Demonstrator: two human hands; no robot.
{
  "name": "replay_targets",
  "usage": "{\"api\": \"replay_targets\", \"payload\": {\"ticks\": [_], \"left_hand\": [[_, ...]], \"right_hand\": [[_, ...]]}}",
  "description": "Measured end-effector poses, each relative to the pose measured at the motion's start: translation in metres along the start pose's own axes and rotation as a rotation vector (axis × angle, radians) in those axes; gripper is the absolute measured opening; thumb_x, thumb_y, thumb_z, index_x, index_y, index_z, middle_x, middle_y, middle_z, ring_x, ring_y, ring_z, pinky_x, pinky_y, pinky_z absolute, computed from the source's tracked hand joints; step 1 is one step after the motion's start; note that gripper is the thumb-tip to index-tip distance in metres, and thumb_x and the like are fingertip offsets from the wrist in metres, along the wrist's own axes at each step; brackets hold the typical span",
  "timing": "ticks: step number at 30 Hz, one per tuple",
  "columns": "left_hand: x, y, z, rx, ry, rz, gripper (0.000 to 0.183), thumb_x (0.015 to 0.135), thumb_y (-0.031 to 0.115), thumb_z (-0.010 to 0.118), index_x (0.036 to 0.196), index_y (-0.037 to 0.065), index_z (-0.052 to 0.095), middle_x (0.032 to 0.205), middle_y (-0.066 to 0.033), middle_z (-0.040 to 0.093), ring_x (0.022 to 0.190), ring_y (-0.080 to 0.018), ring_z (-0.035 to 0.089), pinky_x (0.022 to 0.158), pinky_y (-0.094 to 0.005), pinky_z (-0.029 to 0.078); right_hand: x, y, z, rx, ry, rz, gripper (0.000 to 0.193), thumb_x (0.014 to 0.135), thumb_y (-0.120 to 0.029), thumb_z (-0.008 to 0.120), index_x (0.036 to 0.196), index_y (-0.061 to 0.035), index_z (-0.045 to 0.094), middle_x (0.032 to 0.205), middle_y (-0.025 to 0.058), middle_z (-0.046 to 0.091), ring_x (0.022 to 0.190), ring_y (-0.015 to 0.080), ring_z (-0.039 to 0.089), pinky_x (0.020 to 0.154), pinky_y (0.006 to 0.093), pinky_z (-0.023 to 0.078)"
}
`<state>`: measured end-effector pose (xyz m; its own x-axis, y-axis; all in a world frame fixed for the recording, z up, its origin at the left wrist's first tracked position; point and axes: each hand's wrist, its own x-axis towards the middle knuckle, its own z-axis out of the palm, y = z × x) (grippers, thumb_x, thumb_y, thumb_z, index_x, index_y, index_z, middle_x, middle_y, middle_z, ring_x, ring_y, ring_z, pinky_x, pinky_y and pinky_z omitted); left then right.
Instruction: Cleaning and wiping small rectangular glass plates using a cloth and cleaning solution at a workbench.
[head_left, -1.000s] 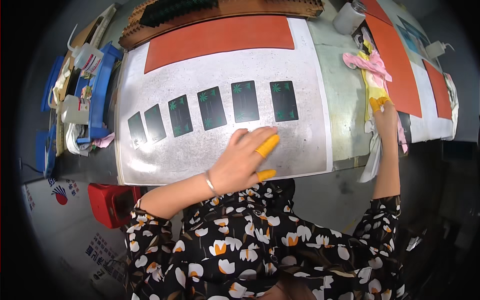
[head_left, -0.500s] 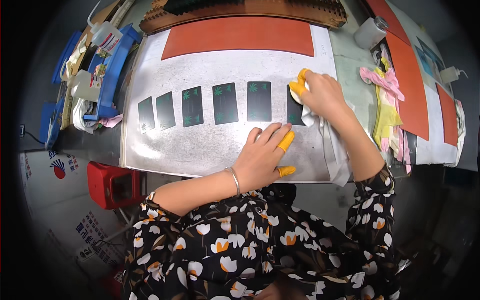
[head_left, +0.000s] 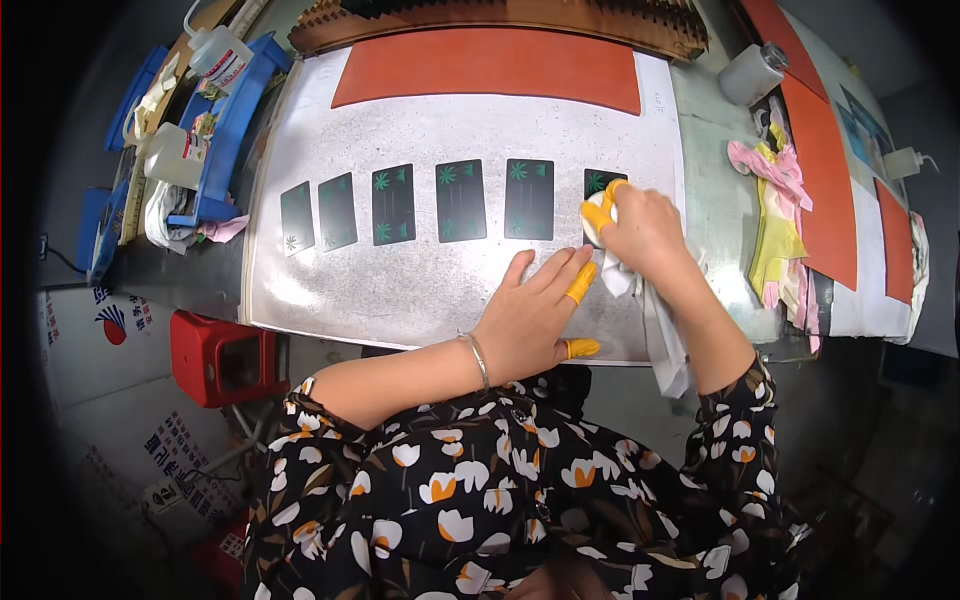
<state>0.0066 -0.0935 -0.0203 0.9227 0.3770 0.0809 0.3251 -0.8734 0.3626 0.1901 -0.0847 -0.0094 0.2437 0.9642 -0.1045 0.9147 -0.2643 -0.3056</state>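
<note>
Closed on a crumpled white cloth (head_left: 665, 342), my right grip (head_left: 612, 208) holds it over the rightmost dark, rectangular card (head_left: 604, 181). Five similar cards (head_left: 461, 200), printed with green leaves, lie to its left on a speckled grey sheet (head_left: 350, 290), with bare room between their far edges and the orange-red mat (head_left: 487, 70). My left hand (head_left: 530, 307), loosely spread and empty, reaches to just beside the rightmost card's near edge.

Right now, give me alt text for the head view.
The right hand holds a white cloth over the rightmost dark card in a row of six; the left hand is near that card's lower edge. A red-orange mat lies beyond the row.
</note>
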Motion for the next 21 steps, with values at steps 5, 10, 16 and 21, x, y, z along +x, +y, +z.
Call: {"api": "replay_targets", "payload": {"ticks": [5,10,16,21], "left_hand": [[-0.011,-0.005,-0.001,-0.064,-0.001,0.005,0.064,0.068,0.030,0.067,0.117,-0.005,0.045,0.136,-0.0133,0.032,0.121,-0.0247,0.035,0.099,-0.0467,0.021],[-0.031,-0.019,-0.017,-0.191,0.097,-0.074,0.060,0.067,0.024,0.069,0.116,-0.002,0.046,0.133,-0.0133,0.036,0.116,-0.0281,0.038,0.096,-0.0441,0.025],[-0.049,-0.042,-0.021,-0.087,0.199,-0.110,0.059,0.066,0.023,0.071,0.114,-0.002,0.047,0.131,-0.0128,0.039,0.110,-0.0323,0.040,0.091,-0.0407,0.031],[-0.052,-0.045,-0.021,-0.053,0.170,-0.116,0.060,0.068,0.028,0.067,0.115,-0.002,0.048,0.131,-0.0116,0.040,0.107,-0.0299,0.041,0.090,-0.0396,0.032]], "right_hand": [[-0.024,0.000,0.006,0.011,0.011,-0.005,0.025,0.072,-0.024,0.063,0.076,0.0004,0.059,0.065,0.0209,0.060,0.065,0.0365,0.060,0.062,0.0438,0.047],[-0.045,-0.004,0.005,0.053,-0.001,0.023,0.029,0.074,-0.028,0.063,0.077,0.0009,0.059,0.062,0.0214,0.058,0.064,0.0383,0.058,0.063,0.0446,0.045],[-0.069,-0.007,0.000,0.006,-0.015,-0.036,0.028,0.074,-0.027,0.062,0.079,-0.0003,0.060,0.059,0.0186,0.059,0.057,0.0344,0.059,0.054,0.0438,0.045],[-0.031,-0.042,-0.021,0.104,0.061,-0.064,0.027,0.075,-0.028,0.060,0.080,-0.0017,0.058,0.064,0.0194,0.059,0.065,0.0381,0.057,0.062,0.0437,0.044]]}}
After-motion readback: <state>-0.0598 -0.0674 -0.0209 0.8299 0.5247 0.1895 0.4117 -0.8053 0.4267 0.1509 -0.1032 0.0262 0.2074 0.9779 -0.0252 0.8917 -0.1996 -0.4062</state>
